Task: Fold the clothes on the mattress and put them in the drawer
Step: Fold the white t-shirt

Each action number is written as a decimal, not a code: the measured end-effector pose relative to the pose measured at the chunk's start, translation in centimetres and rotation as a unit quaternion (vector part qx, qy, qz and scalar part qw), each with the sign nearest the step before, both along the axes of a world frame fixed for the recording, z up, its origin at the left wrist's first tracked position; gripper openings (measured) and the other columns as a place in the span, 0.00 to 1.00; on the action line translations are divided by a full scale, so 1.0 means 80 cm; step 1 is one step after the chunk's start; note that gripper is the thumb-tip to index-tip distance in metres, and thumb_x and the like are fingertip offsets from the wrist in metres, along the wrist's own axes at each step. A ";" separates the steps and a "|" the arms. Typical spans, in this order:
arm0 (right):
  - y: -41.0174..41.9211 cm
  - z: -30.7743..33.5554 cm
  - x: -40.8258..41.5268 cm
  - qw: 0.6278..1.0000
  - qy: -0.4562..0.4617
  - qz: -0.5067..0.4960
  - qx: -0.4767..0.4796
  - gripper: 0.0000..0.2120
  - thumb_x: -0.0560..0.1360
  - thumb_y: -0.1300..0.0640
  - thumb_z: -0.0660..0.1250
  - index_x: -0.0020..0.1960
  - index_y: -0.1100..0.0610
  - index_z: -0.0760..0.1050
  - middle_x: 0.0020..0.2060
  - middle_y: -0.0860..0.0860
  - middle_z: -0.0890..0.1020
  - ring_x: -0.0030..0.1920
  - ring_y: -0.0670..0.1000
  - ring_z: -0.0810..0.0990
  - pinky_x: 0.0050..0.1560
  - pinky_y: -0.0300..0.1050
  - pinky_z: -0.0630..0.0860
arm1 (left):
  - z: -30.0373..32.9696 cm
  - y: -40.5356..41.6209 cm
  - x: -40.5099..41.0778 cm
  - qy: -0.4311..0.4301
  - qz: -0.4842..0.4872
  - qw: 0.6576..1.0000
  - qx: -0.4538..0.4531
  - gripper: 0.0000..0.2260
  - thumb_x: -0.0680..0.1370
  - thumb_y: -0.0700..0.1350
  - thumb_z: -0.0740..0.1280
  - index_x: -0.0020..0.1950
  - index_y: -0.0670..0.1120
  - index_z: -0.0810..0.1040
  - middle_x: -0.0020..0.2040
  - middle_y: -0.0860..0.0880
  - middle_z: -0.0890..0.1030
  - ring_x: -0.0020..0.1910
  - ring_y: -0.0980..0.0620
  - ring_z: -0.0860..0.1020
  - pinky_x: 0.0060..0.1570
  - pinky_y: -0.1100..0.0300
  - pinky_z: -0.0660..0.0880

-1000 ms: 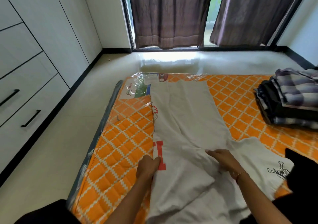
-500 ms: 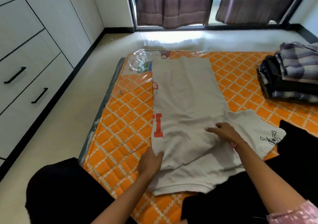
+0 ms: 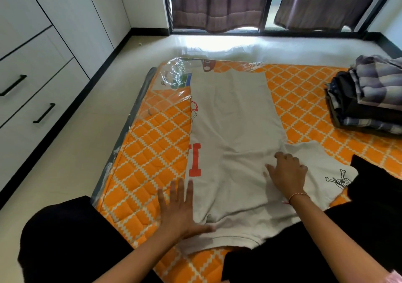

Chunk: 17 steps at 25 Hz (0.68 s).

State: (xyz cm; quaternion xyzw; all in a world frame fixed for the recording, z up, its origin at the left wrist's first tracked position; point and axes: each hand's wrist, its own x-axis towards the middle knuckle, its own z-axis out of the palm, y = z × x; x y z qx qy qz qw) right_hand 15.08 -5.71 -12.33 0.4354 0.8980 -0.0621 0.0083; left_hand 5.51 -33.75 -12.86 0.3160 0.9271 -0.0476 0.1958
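The left hand now lies flat with straight fingers at the shirt's left edge in the lower centre of the frame; half a second ago it was tucked under that edge, and a second ago it was bunched near the red print. The right hand has stayed on the cloth at centre right, fingers loosely bent, pressing rather than gripping. Neither hand holds anything. The shirt lies on the mattress, its left side already folded in, the right sleeve with the skull print still spread out. This looks like smoothing after the first fold; the sleeve side probably comes next. A stack of folded clothes waits at the right edge, and the drawers at upper left are closed, so stowing is still far off.
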 end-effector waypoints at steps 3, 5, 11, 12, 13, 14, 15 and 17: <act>-0.031 -0.009 -0.047 0.986 0.068 0.141 -0.055 0.26 0.80 0.44 0.55 0.76 0.52 0.59 0.76 0.56 0.57 0.76 0.54 0.56 0.71 0.53 0.58 | 0.002 0.049 -0.026 0.094 -0.054 0.975 0.195 0.43 0.70 0.73 0.32 0.78 0.51 0.51 0.78 0.43 0.43 0.68 0.56 0.21 0.66 0.46 0.28; -0.046 -0.027 -0.056 0.976 -0.017 0.202 -0.084 0.31 0.80 0.38 0.49 0.78 0.46 0.42 0.78 0.50 0.43 0.77 0.50 0.42 0.75 0.54 0.46 | -0.006 0.062 -0.042 0.054 -0.073 0.977 0.195 0.38 0.72 0.72 0.35 0.78 0.55 0.51 0.77 0.49 0.33 0.68 0.59 0.22 0.69 0.47 0.32; -0.044 -0.049 -0.060 0.991 0.094 0.094 -0.017 0.32 0.77 0.37 0.52 0.74 0.55 0.63 0.74 0.56 0.64 0.74 0.55 0.63 0.70 0.63 0.54 | -0.030 0.053 -0.057 0.015 -0.110 0.984 0.142 0.34 0.76 0.69 0.45 0.67 0.49 0.76 0.67 0.43 0.74 0.68 0.46 0.65 0.65 0.45 0.54; -0.032 -0.043 -0.092 0.980 0.172 0.095 -0.011 0.26 0.78 0.43 0.57 0.68 0.58 0.72 0.68 0.58 0.72 0.68 0.58 0.71 0.67 0.61 0.63 | -0.027 0.069 -0.077 0.031 -0.097 0.982 0.160 0.34 0.78 0.67 0.43 0.65 0.48 0.78 0.65 0.43 0.77 0.67 0.45 0.68 0.63 0.46 0.57; -0.020 -0.034 -0.129 0.967 0.232 0.090 -0.055 0.20 0.79 0.49 0.61 0.64 0.60 0.75 0.64 0.58 0.76 0.64 0.59 0.74 0.64 0.56 0.68 | -0.023 0.088 -0.099 0.048 -0.084 0.980 0.175 0.34 0.79 0.65 0.41 0.63 0.48 0.79 0.64 0.43 0.77 0.66 0.44 0.71 0.61 0.47 0.59; -0.005 -0.022 -0.172 0.952 0.261 0.067 -0.147 0.16 0.79 0.53 0.63 0.62 0.61 0.75 0.61 0.57 0.77 0.61 0.58 0.76 0.61 0.51 0.70 | -0.015 0.110 -0.127 0.064 -0.068 0.979 0.180 0.34 0.80 0.62 0.39 0.63 0.48 0.79 0.65 0.44 0.77 0.66 0.44 0.73 0.61 0.47 0.60; 0.009 -0.010 -0.216 0.925 0.274 0.021 -0.261 0.14 0.79 0.55 0.63 0.60 0.62 0.76 0.58 0.57 0.79 0.57 0.57 0.78 0.58 0.48 0.71 | -0.008 0.132 -0.158 0.083 -0.053 0.979 0.176 0.32 0.81 0.61 0.39 0.67 0.48 0.76 0.68 0.44 0.74 0.68 0.44 0.72 0.63 0.47 0.58; 0.037 0.016 -0.299 0.832 0.282 -0.120 -0.462 0.10 0.78 0.55 0.64 0.48 0.62 0.77 0.44 0.59 0.80 0.40 0.55 0.79 0.44 0.49 0.75 | -0.005 0.183 -0.220 0.104 -0.036 0.978 0.175 0.27 0.81 0.60 0.42 0.77 0.50 0.58 0.78 0.45 0.56 0.77 0.46 0.55 0.71 0.48 0.47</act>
